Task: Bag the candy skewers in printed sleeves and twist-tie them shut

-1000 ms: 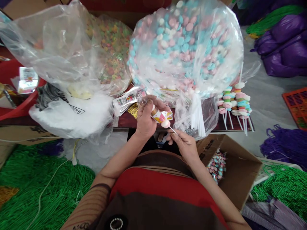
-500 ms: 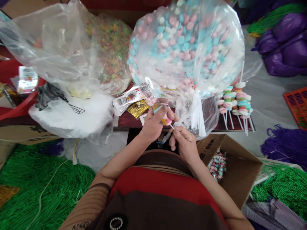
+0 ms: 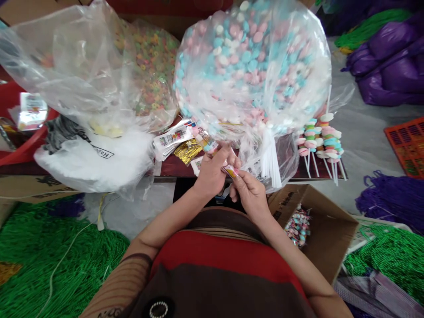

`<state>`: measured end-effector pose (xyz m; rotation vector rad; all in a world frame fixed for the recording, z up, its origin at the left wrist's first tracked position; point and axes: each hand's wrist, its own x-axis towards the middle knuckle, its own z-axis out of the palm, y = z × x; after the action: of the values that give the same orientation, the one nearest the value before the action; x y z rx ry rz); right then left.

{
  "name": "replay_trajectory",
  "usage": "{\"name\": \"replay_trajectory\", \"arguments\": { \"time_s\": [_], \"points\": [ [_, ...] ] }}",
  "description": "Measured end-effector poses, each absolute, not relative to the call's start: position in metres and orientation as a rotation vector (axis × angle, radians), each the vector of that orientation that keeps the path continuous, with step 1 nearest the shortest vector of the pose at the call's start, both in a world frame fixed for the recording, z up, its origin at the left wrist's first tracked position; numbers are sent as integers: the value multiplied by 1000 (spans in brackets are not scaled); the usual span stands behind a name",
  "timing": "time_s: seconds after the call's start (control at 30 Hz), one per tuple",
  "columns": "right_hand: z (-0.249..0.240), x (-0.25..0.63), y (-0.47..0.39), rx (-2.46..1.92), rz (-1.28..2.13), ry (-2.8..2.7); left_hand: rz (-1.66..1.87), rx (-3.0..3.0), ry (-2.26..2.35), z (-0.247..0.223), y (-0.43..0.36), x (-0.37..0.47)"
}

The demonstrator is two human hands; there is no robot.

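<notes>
Above the table's front edge, my left hand [image 3: 212, 171] is closed around a printed clear candy wrapper [image 3: 206, 140] with coloured candy inside. The wrapper's upper part sticks out past my thumb toward the bags. My right hand [image 3: 251, 191] pinches the wrapper's lower end, and a pink and yellow tip shows there; fingers hide the stick. Close beyond my left hand lie a bundle of gold twist ties [image 3: 186, 151] and a pile of flat printed wrappers [image 3: 169, 140]. White sticks [image 3: 272, 164] lean over the table edge to the right of my hands.
A big clear bag of pastel candies [image 3: 251, 62] stands behind, beside a bag of ring candies [image 3: 154, 66]. Several candy skewers [image 3: 331, 141] lie at the table's right. Below it is an open cardboard box [image 3: 327, 229]. A red basin [image 3: 33, 137] sits left.
My right hand has moved from the white stick up to the wrapper's lower end and pinches it. The wrapper has tilted and sits lower in my left hand. The view has shifted slightly.
</notes>
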<state>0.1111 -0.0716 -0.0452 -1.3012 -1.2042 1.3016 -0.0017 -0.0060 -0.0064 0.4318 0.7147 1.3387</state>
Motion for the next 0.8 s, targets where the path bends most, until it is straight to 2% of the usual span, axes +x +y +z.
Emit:
{"name": "replay_trajectory", "arguments": {
  "time_s": [0.13,0.27,0.4,0.63,0.8],
  "points": [
    [-46,114,-69,-1300,1281,-1209,1392,490,715,-4,-1,-10],
    [-51,109,-66,-1263,1390,-1017,1250,632,743,-19,-5,-10],
    [-55,106,-64,-1199,1402,-888,1055,944,857,-40,-13,-15],
    [-62,110,-62,-1196,1350,-891,1116,1622,1201,-51,-10,-34],
    [-63,111,-59,-1185,1316,-939,994,1714,1090,-50,-8,-36]
  ]
}}
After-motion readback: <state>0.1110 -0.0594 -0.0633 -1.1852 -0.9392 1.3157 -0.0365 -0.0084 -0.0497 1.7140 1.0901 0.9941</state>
